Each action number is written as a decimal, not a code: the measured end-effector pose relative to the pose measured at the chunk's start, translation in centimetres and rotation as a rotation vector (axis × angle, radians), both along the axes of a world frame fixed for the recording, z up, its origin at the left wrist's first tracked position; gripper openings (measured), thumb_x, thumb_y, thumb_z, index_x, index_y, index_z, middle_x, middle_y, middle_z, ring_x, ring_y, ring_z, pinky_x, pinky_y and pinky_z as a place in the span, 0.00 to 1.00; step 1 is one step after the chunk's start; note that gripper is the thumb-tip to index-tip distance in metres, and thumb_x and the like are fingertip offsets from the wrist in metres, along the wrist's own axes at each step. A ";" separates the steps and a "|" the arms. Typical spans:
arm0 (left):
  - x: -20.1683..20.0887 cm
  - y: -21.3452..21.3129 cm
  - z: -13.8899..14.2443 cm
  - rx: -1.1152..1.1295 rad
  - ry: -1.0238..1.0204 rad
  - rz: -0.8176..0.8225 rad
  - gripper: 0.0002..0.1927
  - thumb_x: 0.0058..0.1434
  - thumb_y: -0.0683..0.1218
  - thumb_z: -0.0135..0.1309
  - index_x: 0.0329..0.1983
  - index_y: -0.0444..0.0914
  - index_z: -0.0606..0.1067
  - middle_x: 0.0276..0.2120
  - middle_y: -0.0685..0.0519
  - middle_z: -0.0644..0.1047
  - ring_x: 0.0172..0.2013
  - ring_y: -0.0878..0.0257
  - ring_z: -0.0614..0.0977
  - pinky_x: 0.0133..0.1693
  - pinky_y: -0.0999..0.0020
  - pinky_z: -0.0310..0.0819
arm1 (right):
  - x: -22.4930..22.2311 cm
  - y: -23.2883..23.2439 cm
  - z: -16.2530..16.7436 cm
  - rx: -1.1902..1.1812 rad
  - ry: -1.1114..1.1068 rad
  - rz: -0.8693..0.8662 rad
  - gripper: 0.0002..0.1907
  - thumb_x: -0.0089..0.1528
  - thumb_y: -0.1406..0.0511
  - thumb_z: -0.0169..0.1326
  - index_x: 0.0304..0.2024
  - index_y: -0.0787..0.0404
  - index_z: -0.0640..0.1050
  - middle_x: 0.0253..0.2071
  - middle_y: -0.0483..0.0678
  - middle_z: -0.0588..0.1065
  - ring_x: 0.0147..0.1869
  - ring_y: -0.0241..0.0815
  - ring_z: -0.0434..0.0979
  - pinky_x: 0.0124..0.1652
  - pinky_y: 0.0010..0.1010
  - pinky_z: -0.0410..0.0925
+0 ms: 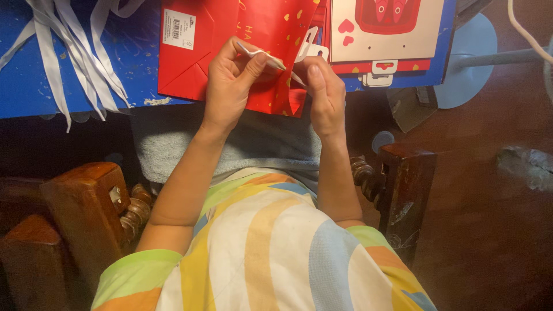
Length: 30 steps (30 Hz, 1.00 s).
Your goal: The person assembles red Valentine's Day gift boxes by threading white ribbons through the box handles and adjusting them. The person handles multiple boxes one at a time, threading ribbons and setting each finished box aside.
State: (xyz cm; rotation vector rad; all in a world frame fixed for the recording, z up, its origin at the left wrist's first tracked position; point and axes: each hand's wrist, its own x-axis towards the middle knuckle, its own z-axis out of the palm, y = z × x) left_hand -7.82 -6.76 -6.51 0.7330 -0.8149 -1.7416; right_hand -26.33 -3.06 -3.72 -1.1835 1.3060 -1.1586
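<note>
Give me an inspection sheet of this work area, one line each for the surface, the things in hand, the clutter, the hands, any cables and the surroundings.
Surface: blue tabletop, scuffed with white specks.
Job's things: flat red paper gift bag at the table edge; thin white ribbon strip held over it.
Clutter: bunch of pale grey ribbons at the table's left; white card with red hearts on more flat bags at the right.
Hands: left hand pinches the ribbon strip; right hand grips its other end.
Cables: white cord at the top right corner.
Surroundings: dark wooden chair arms either side of the person, reddish-brown floor.
</note>
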 end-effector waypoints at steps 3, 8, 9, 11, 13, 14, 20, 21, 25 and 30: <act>0.2 0.0 0.1 0.008 -0.014 0.002 0.06 0.76 0.43 0.52 0.45 0.37 0.68 0.43 0.46 0.83 0.46 0.63 0.85 0.55 0.67 0.80 | 0.0 0.0 -0.1 0.024 -0.010 0.021 0.15 0.75 0.62 0.43 0.50 0.67 0.77 0.46 0.44 0.79 0.51 0.34 0.79 0.55 0.28 0.72; 0.3 0.0 0.2 -0.048 0.011 -0.017 0.06 0.78 0.43 0.51 0.46 0.36 0.67 0.44 0.44 0.83 0.47 0.60 0.85 0.56 0.65 0.79 | 0.2 0.0 -0.2 0.041 0.332 0.019 0.10 0.70 0.65 0.58 0.46 0.68 0.77 0.42 0.47 0.77 0.47 0.34 0.78 0.51 0.28 0.71; 0.3 0.1 0.3 -0.036 0.010 -0.012 0.06 0.77 0.43 0.51 0.46 0.37 0.67 0.44 0.44 0.83 0.47 0.60 0.85 0.56 0.65 0.80 | 0.1 -0.1 -0.1 0.052 0.316 0.020 0.10 0.70 0.65 0.58 0.46 0.68 0.77 0.42 0.46 0.77 0.47 0.34 0.77 0.51 0.28 0.71; 0.5 0.4 0.6 -0.010 0.009 -0.005 0.07 0.77 0.44 0.51 0.45 0.37 0.67 0.43 0.44 0.83 0.46 0.60 0.86 0.54 0.65 0.81 | -0.1 -0.1 0.0 0.051 0.258 0.050 0.10 0.70 0.67 0.57 0.50 0.67 0.78 0.45 0.46 0.78 0.50 0.33 0.77 0.53 0.28 0.70; 0.8 1.0 1.0 -0.033 -0.041 0.025 0.07 0.77 0.43 0.51 0.46 0.37 0.67 0.43 0.43 0.82 0.47 0.59 0.86 0.55 0.64 0.81 | -0.3 0.1 0.3 0.023 0.177 0.110 0.14 0.69 0.68 0.56 0.56 0.67 0.77 0.50 0.46 0.80 0.55 0.33 0.77 0.57 0.28 0.70; 1.0 1.2 1.2 -0.041 -0.068 0.041 0.07 0.77 0.43 0.52 0.46 0.37 0.67 0.43 0.43 0.82 0.47 0.59 0.85 0.56 0.64 0.80 | -0.3 0.2 0.4 0.023 0.059 0.157 0.15 0.69 0.69 0.55 0.58 0.67 0.75 0.53 0.46 0.78 0.58 0.33 0.76 0.60 0.28 0.69; 3.1 1.7 1.0 -0.021 -0.041 0.084 0.08 0.78 0.46 0.52 0.47 0.39 0.66 0.42 0.43 0.83 0.44 0.59 0.86 0.54 0.65 0.80 | 0.2 -0.1 -0.1 0.104 -0.295 0.314 0.19 0.73 0.65 0.50 0.64 0.69 0.71 0.61 0.48 0.74 0.64 0.34 0.73 0.65 0.30 0.68; 3.3 1.5 0.7 0.024 -0.001 0.091 0.08 0.77 0.46 0.53 0.47 0.39 0.67 0.42 0.44 0.83 0.44 0.59 0.85 0.53 0.65 0.80 | 0.3 -0.4 -0.4 0.144 -0.306 0.280 0.19 0.74 0.63 0.47 0.63 0.69 0.72 0.58 0.47 0.75 0.61 0.34 0.75 0.63 0.29 0.68; 3.5 1.1 -0.4 0.149 0.136 0.115 0.08 0.76 0.46 0.53 0.48 0.40 0.67 0.40 0.45 0.82 0.42 0.59 0.85 0.50 0.64 0.81 | -0.2 -1.0 -1.2 0.239 -0.262 0.321 0.19 0.78 0.59 0.42 0.46 0.69 0.75 0.41 0.45 0.79 0.44 0.34 0.78 0.49 0.27 0.72; 3.6 1.1 -1.1 0.176 0.196 0.114 0.08 0.76 0.45 0.53 0.49 0.40 0.67 0.40 0.46 0.81 0.42 0.59 0.85 0.50 0.63 0.81 | -0.1 -1.1 -1.9 0.218 -0.093 0.399 0.17 0.77 0.61 0.42 0.50 0.69 0.76 0.34 0.37 0.68 0.38 0.28 0.62 0.39 0.24 0.62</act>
